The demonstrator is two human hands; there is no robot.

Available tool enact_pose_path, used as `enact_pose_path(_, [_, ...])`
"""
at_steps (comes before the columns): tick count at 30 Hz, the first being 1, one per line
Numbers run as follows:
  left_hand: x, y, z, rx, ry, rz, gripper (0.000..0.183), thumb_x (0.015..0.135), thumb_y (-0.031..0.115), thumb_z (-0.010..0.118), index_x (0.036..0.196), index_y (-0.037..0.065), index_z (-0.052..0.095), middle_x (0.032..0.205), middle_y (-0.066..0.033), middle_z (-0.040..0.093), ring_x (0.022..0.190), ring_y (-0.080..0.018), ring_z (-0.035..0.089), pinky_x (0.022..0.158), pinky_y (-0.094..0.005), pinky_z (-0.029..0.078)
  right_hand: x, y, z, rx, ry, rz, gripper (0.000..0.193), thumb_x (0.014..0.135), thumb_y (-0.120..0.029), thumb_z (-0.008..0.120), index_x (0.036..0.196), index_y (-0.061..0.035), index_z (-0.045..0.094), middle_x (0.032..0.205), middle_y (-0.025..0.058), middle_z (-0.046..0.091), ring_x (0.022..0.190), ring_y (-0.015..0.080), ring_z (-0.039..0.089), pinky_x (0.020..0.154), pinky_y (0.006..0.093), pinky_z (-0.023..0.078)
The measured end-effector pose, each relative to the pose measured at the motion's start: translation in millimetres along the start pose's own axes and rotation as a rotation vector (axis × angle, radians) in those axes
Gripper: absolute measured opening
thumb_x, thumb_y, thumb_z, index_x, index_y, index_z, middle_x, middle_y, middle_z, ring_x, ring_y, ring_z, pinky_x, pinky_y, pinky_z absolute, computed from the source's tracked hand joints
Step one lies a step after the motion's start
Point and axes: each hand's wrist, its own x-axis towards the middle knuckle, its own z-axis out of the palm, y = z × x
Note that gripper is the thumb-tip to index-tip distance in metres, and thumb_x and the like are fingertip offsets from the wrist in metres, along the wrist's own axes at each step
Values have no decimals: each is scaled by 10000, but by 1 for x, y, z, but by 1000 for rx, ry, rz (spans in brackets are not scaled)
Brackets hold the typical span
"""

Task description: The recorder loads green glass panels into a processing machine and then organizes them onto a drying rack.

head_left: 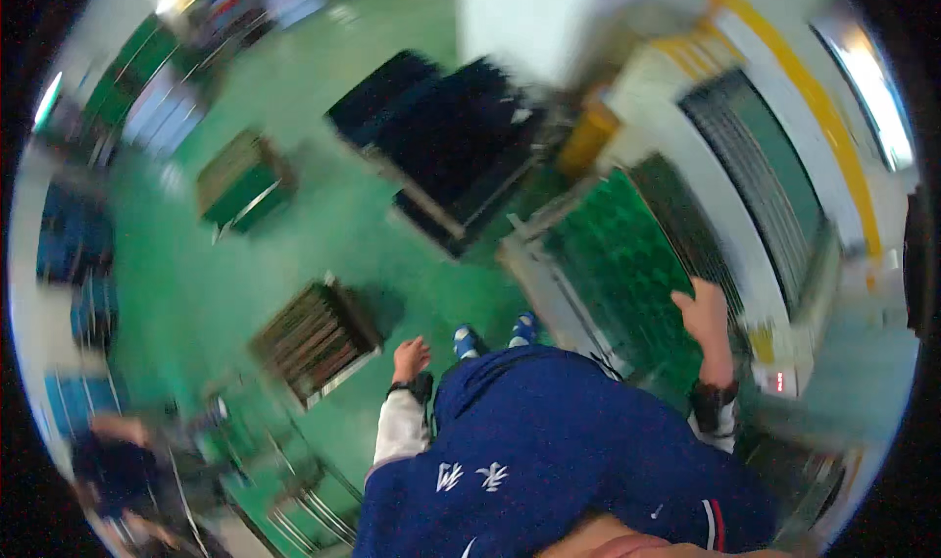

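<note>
My left hand (412,358) hangs low beside my blue apron, its fingers curled and nothing visible in them. Over to the right, my right hand (705,313) is at the edge of a dark green panel (613,254) with a faint pattern of rounded shapes. The thumb lies toward the panel's face and the other fingers bend round its edge, partly hidden. That panel rests on a pale metal frame (564,298), and a stack of thin dark sheets (676,210) stands just behind it. Motion blur softens the details.
Black stacked sheets (451,131) stand on a low cart ahead. Two smaller stacks, one brownish (314,342) and one green-sided (245,185), are on the green floor to the left. A light-coloured machine (765,185) borders the right. Another person (123,470) is at the lower left.
</note>
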Motion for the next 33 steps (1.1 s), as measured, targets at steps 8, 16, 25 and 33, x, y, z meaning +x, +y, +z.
enact_pose_path(8, [25, 32, 49, 211, -134, -6, 220, 849, 191, 619, 912, 7, 515, 782, -114, 583, 583, -224, 586, 439, -322, 467, -65, 105, -73, 1069, 408, 429, 290, 787, -161, 668, 1034, -11, 634, 924, 64, 658, 808, 214, 622, 733, 344, 486])
enact_pose_path(16, [52, 44, 57, 199, -166, -40, 206, 858, 176, 620, 959, 22, 526, 777, -125, 601, 574, -248, 592, 425, -344, 473, -60, 183, -20, 1777, 759, 393, 315, 824, -129, 638, 1125, -74, 565, 1039, 73, 619, 929, 230, 595, 789, 375, 488])
enact_pose_path(25, [32, 44, 47, 262, -138, -12, 236, 866, 244, 622, 914, 22, 557, 774, -116, 615, 593, -214, 605, 462, -326, 493, -4, 248, 48, 2217, 749, 475, 174, 822, -34, 632, 974, -61, 552, 935, 51, 601, 852, 188, 560, 860, 342, 469])
enact_pose_path(33, [11, 33, 60, 216, -6, -2, 295, 856, 254, 633, 1029, 31, 545, 854, -118, 631, 675, -233, 611, 533, -339, 489, 39, 264, 71, 2248, 711, 718, 115, 861, -85, 610, 944, -54, 537, 930, 72, 575, 863, 209, 556, 824, 335, 498])
